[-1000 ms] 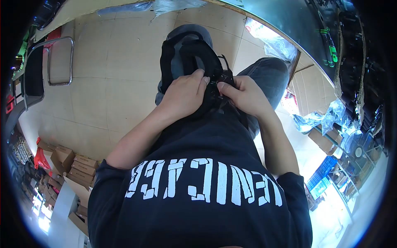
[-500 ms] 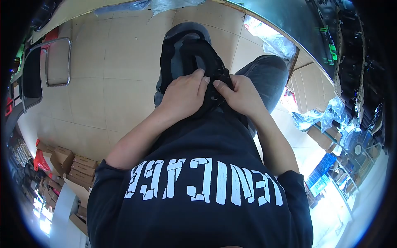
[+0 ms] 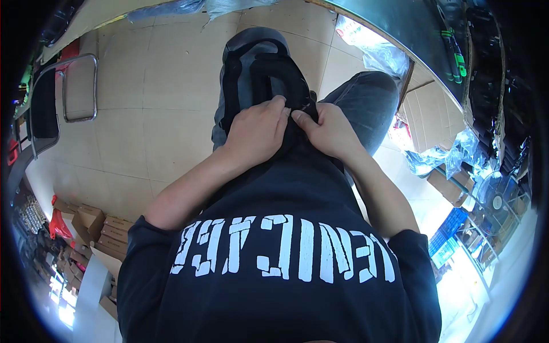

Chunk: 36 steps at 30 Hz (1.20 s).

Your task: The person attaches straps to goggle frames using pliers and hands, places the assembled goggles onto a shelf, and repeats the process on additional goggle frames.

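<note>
Long black straps, looped like a harness, lie over my raised thigh in grey jeans. Closed over their lower part, my left hand pinches the black material between thumb and fingers. My right hand grips the same bundle from the right, its thumb pressed on top and its fingers curled beneath. The fingertips of both hands almost meet. Between them, the exact piece being pinched is too dark and small to make out. The lower end of the straps merges with my black shirt.
A dark tabletop curves along the upper right, with black and green items on it. Black goods fill the far right edge. A metal-framed chair stands left. Cardboard boxes sit lower left, and a fan lower right.
Both hands keep their grip on the black straps and have shifted only slightly, with the fingertips a little closer together. The view has moved a touch.
</note>
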{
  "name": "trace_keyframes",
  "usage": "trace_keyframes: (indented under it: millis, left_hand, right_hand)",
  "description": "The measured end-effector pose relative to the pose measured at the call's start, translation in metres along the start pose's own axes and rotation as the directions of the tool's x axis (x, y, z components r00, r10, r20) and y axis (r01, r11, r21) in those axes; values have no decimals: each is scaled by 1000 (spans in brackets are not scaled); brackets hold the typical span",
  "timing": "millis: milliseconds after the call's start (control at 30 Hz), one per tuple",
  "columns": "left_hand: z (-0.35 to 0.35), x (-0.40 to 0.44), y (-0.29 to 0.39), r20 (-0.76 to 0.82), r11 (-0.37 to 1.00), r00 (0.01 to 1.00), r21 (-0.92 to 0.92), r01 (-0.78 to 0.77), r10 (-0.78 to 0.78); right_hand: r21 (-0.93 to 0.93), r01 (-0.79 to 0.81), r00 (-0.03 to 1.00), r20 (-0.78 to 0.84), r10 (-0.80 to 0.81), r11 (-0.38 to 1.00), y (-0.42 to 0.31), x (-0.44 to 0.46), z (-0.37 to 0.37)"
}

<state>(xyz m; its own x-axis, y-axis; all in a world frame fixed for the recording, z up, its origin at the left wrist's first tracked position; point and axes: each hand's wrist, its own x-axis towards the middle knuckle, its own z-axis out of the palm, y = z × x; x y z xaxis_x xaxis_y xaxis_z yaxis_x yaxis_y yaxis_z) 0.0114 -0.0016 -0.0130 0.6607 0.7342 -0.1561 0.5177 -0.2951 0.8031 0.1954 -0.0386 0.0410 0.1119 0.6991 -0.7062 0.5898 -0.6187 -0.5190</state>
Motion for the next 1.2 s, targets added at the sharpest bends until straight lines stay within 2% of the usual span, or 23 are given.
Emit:
trace_keyframes:
  millis: [333,467,533,567,633,667,733,833,967,1033,1133,1200]
  left_hand:
    - [-2,4,2,54,998,997,33,-55,54]
    - [-5,8,6,57,1000,998,25,-3,2]
    - [-10,9,9,91,998,994,0,57,-56]
    - [-10,8,9,84,998,995,3,62,-62]
    - [-10,5,9,-24,996,998,-69,50,-52]
    - [-11,5,9,-23,996,998,-67,52,-53]
    - [-10,6,9,-26,995,999,-88,44,-47]
    - [-10,4,11,-11,994,999,-100,51,-52]
    - [-4,0,13,-27,993,999,-108,42,-45]
    - [-1,-1,11,-55,996,998,-78,-37,32]
    - [-2,1,13,-36,998,997,-23,-65,64]
    - [-2,2,10,-46,998,998,-29,-52,51]
  right_hand:
    - [-94,-35,997,70,42,995,8,17,1]
    - [-55,-53,996,70,57,997,16,19,-2]
    - [-28,160,983,-89,-162,987,21,12,-1]
    - [-30,167,982,-84,-169,985,22,8,-2]
    - [46,304,929,-236,-286,952,23,3,-3]
    - [48,305,929,-235,-286,951,24,4,-2]
    - [-47,435,849,-313,-426,899,28,2,0]
    - [-71,472,804,-376,-462,879,33,-1,7]
    - [-52,425,823,-393,-410,903,37,-5,13]
    - [-146,419,800,-408,-441,896,35,-6,14]
    - [-244,395,799,-384,-462,886,30,-1,12]
    - [-193,375,820,-387,-421,907,32,4,14]
